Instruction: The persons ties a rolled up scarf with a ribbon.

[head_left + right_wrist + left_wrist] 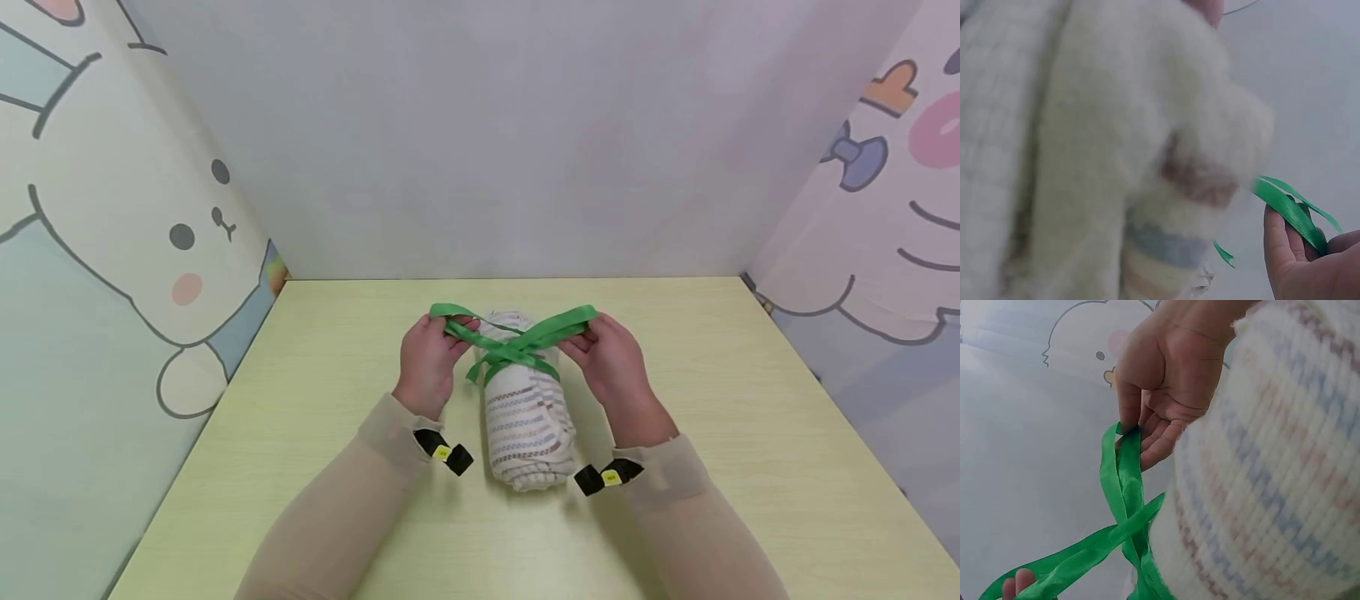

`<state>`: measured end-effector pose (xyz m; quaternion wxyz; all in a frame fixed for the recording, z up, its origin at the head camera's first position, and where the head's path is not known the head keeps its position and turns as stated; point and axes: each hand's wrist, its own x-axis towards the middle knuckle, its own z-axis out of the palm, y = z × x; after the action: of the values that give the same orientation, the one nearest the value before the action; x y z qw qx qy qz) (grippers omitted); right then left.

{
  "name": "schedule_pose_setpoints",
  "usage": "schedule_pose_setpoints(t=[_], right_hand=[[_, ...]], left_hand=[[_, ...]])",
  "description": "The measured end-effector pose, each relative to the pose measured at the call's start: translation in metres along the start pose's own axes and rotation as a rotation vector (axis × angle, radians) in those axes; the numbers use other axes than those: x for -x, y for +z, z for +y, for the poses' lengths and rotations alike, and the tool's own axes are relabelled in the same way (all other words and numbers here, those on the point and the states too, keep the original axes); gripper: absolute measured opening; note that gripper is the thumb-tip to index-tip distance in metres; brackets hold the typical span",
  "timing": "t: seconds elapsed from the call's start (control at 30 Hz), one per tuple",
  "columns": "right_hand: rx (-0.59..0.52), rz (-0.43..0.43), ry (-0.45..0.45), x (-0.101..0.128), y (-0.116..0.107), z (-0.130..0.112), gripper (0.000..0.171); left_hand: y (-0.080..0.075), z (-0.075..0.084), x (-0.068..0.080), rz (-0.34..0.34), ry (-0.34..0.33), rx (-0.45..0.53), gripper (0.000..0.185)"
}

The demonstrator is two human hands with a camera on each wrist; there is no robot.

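Note:
A rolled white knitted cloth with coloured stripes lies lengthwise on the table. Green ribbon wraps around its far half and crosses over the top. My left hand pinches one looped length of the ribbon, left of the roll. On the other side, my right hand pinches another loop and draws it out to the right. A short ribbon end hangs by the roll's left side. In the left wrist view, ribbon runs doubled from the right hand; in the right wrist view, the cloth hides much.
The pale wooden table extends around the roll. Behind it rises a plain pale wall. Cartoon-printed panels stand at the left and right. Each wrist carries a small black camera.

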<state>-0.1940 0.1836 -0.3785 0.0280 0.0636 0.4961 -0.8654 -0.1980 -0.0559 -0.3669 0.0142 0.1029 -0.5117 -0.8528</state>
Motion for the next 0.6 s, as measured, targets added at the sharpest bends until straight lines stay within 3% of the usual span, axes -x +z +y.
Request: schedule_pose_setpoints(t=[0.6], right_hand=[[-0.24, 0.102, 0.05, 0.0, -0.033, 0.01, 0.029]], left_hand=[[-0.041, -0.016, -0.003, 0.071, -0.018, 0.178, 0.027]])
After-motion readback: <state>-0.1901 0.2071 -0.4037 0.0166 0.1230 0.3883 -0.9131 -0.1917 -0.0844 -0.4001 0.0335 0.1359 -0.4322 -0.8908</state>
